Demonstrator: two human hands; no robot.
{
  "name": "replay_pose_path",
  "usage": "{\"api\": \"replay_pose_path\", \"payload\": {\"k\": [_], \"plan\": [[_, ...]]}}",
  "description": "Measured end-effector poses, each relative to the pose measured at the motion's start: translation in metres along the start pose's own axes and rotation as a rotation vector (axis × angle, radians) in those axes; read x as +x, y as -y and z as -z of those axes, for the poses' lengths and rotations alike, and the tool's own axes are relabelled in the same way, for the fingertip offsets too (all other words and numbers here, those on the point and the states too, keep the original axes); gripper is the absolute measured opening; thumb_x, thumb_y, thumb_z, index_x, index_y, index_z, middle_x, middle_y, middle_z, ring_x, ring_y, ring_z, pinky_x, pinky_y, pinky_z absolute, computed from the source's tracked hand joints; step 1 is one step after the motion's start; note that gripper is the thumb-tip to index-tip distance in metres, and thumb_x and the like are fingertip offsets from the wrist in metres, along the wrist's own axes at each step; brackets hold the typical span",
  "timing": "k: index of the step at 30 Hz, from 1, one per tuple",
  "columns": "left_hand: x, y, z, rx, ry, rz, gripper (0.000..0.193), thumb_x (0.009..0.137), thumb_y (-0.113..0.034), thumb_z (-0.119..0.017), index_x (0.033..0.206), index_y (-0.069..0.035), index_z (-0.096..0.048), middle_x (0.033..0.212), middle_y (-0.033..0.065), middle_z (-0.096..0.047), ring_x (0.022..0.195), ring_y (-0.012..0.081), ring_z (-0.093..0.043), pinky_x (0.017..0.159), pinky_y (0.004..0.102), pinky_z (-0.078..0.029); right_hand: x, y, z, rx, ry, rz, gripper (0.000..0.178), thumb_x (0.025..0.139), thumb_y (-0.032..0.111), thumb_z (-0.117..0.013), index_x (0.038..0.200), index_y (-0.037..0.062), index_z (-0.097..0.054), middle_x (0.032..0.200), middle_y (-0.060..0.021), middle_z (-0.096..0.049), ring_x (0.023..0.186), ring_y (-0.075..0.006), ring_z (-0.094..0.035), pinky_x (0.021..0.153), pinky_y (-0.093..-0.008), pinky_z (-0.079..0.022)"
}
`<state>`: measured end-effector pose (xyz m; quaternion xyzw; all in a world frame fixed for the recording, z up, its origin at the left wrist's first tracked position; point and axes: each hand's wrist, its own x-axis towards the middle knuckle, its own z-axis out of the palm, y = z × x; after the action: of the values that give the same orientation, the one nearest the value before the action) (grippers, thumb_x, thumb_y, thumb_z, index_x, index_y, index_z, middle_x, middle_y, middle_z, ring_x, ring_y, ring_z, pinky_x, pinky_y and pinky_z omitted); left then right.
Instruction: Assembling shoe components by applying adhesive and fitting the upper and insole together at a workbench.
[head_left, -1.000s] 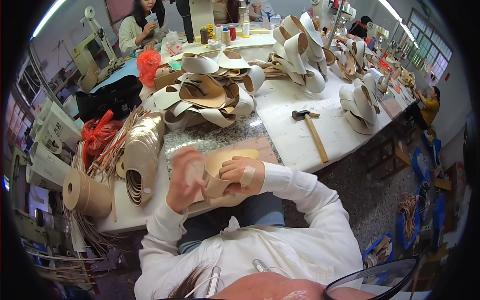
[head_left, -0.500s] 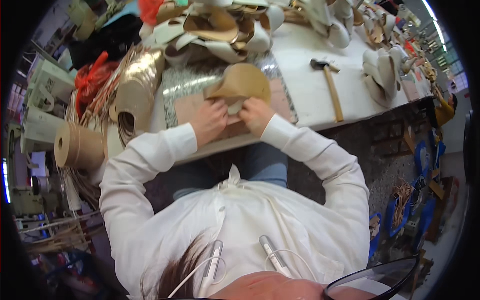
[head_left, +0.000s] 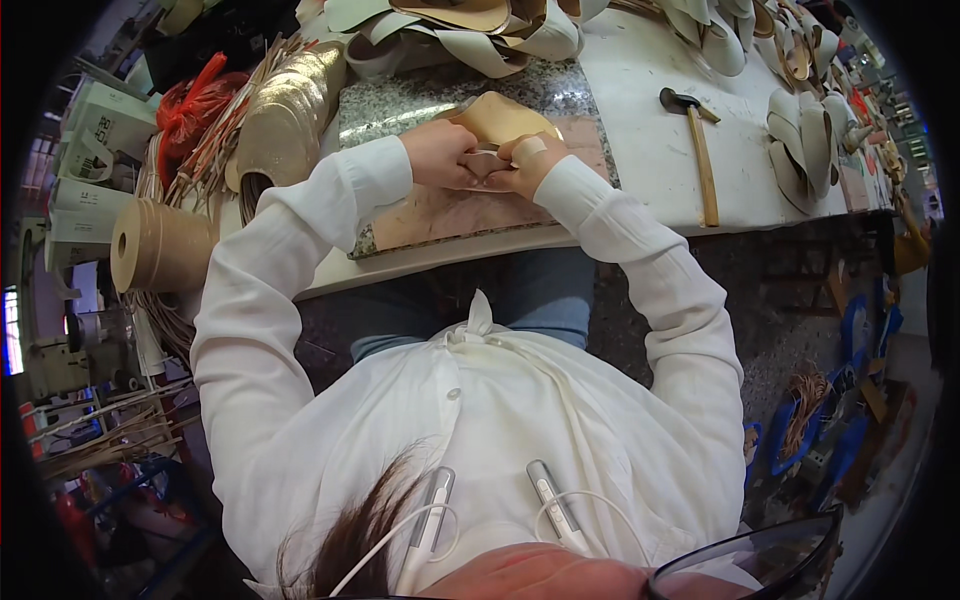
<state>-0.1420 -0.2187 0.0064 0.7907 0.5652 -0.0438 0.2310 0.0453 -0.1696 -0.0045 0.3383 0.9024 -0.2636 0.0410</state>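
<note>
Both my hands grip the near edge of a tan, curved piece that looks like a shoe upper (head_left: 508,118). My left hand (head_left: 440,154) is closed on it at one side, fingertips pinched inward. Close beside it, my right hand (head_left: 535,165) pinches the same edge, with a pale strip across its thumb side. Between the fingertips a small section of the piece shows. Beneath lies a pinkish board (head_left: 465,218) on a speckled stone slab (head_left: 385,112); the fingers partly hide the held edge.
A hammer (head_left: 703,170) lies on the white table to the right. Piled white-and-tan shoe uppers (head_left: 480,45) stand behind the slab, with another stack (head_left: 803,145) at far right. On the left are a shiny gold bundle (head_left: 290,112), a red plastic bag (head_left: 197,105) and a brown roll (head_left: 168,243).
Both hands have moved away from me with the tan upper, and its wide round face now shows less. The view has also shifted slightly.
</note>
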Motion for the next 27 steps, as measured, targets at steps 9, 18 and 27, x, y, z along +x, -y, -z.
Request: {"api": "replay_pose_path", "payload": {"k": [9,18,27], "plan": [[-0.002,-0.009,0.0,0.012,-0.032,0.015,0.036,0.072,-0.031,-0.074,0.088,-0.001,-0.064,0.085,0.0176,-0.066,0.083,0.0356,-0.064,0.074,0.0429,-0.049,-0.002,0.006,-0.006,-0.116,-0.007,0.023,0.022,0.082,0.032,-0.064,0.096,0.0142,-0.067,0.091,-0.0141,-0.068,0.089,-0.0316,-0.065,0.079,-0.0408,-0.051],[0.002,-0.018,0.0,0.187,-0.035,-0.045,0.03,0.073,-0.032,-0.072,0.081,-0.004,-0.064,0.076,0.0137,-0.067,0.074,0.0338,-0.065,0.069,0.043,-0.051,-0.005,0.003,-0.024,-0.379,-0.331,0.232,0.017,0.077,0.017,-0.063,0.088,0.005,-0.061,0.093,-0.0135,-0.061,0.097,-0.0318,-0.054,0.081,-0.0381,-0.043],[-0.01,-0.02,-0.016,0.268,-0.142,-0.077,0.024,0.075,-0.029,-0.071,0.085,-0.008,-0.067,0.077,0.0113,-0.068,0.078,0.0291,-0.066,0.067,0.0395,-0.05,-0.011,-0.018,-0.029,-0.227,-0.516,0.362,0.022,0.067,0.02,-0.071,0.088,0.0139,-0.064,0.115,-0.0063,-0.053,0.12,-0.0292,-0.043,0.097,-0.0509,-0.029]]}}
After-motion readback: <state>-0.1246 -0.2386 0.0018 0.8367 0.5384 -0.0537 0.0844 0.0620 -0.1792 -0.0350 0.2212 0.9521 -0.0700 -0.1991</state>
